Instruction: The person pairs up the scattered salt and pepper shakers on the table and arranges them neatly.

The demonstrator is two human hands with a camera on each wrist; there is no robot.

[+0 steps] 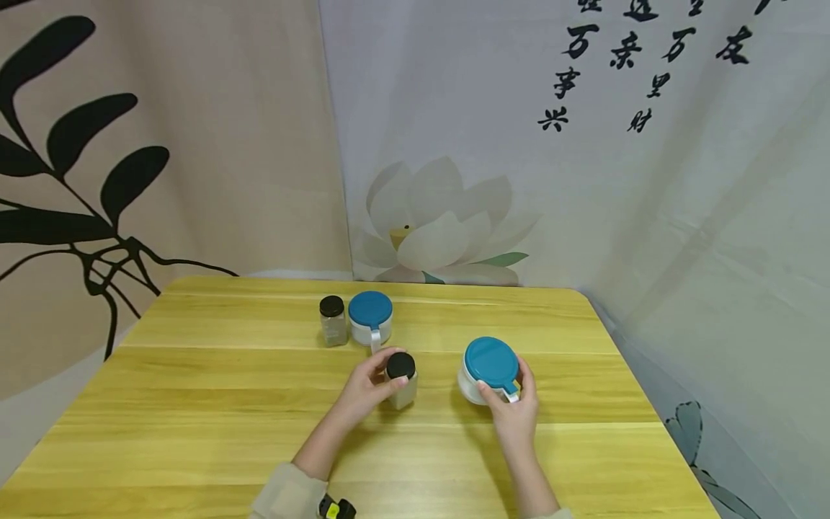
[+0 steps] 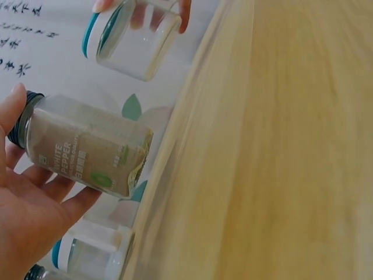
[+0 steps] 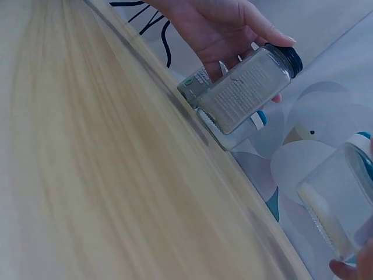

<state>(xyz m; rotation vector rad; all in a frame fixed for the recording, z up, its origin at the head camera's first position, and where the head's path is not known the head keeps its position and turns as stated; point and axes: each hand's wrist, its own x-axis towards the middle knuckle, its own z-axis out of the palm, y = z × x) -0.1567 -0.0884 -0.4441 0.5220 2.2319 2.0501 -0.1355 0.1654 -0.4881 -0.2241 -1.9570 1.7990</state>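
My left hand point(image 1: 364, 391) grips a small glass spice jar point(image 1: 403, 393) with a black lid, its fingers and thumb around the upper part. In the left wrist view the label on this pepper jar point(image 2: 81, 146) reads "white pepper". My right hand point(image 1: 516, 422) holds a clear seasoning jar point(image 1: 491, 364) with a blue lid by its handle side, thumb near the lid's tab. Pale contents lie low in this seasoning jar point(image 3: 329, 216) in the right wrist view. The two held jars are apart, over the middle of the table.
Behind the left hand, a second black-lidded jar point(image 1: 333, 329) stands beside another blue-lidded jar point(image 1: 371, 311) with its handle facing me. The wooden table point(image 1: 214, 404) ends at a back edge, where a printed cloth point(image 1: 454, 94) hangs.
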